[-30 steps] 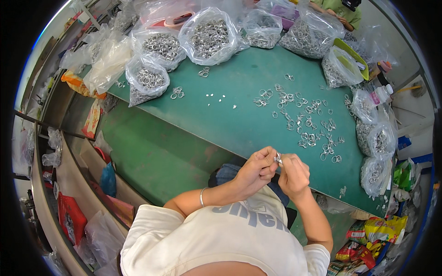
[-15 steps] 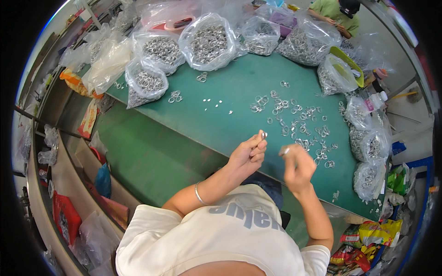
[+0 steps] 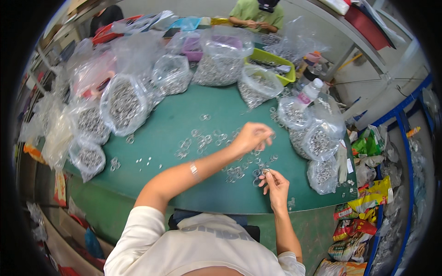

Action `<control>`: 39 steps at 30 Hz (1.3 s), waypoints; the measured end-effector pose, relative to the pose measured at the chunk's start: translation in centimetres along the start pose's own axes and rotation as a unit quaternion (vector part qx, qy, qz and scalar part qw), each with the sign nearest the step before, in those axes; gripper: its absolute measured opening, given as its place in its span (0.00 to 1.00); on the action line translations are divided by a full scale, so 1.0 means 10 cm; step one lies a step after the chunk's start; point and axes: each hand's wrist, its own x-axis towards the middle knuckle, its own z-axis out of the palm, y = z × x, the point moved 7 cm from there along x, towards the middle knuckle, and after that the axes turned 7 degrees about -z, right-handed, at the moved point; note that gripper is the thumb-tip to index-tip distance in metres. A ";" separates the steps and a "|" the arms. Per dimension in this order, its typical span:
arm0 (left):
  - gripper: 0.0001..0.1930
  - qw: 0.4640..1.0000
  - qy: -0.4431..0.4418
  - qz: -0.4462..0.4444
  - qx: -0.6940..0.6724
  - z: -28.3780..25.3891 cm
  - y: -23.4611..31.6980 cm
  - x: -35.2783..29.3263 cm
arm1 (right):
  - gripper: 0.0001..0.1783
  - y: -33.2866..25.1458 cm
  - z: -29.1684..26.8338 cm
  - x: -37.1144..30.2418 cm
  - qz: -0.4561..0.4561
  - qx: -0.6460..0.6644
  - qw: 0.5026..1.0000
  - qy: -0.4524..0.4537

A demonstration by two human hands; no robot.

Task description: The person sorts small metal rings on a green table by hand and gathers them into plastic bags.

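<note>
Small silvery metal rings point(image 3: 202, 142) lie scattered in a loose patch on the green table point(image 3: 184, 106). My left hand point(image 3: 253, 137) is stretched across the patch, palm down and fingers bent. Motion smears its fingertips, so whether they hold anything does not show. Nearer the front edge, my right hand point(image 3: 276, 186) is closed in a pinch on a metal ring point(image 3: 265, 171), just above more rings on the table. A few tiny white pieces point(image 3: 148, 160) lie to the left of the patch.
Clear bags full of rings point(image 3: 123, 103) line the far and left sides, with more bags point(image 3: 320, 140) at the right edge. Behind them stand a green basket point(image 3: 271, 62) and a bottle point(image 3: 311, 91). Across the table sits a person in green point(image 3: 258, 14).
My view has swung to the right. The left hand has moved away from my body and over the rings; the right hand has lowered to the table's near right part.
</note>
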 end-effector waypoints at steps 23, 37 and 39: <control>0.07 0.956 0.264 -0.107 0.072 -1.04 -0.24 -1.66 | 0.13 -0.03 1.11 0.20 0.018 0.009 0.981 -0.193; 0.07 0.688 0.619 -0.114 0.361 -3.46 -0.18 -3.10 | 0.08 -0.06 1.55 -0.09 -0.170 -0.290 0.881 -0.334; 0.12 0.682 0.612 -0.148 0.373 -3.41 -0.13 -3.05 | 0.08 -0.10 1.54 -0.07 -0.197 -0.311 0.873 -0.319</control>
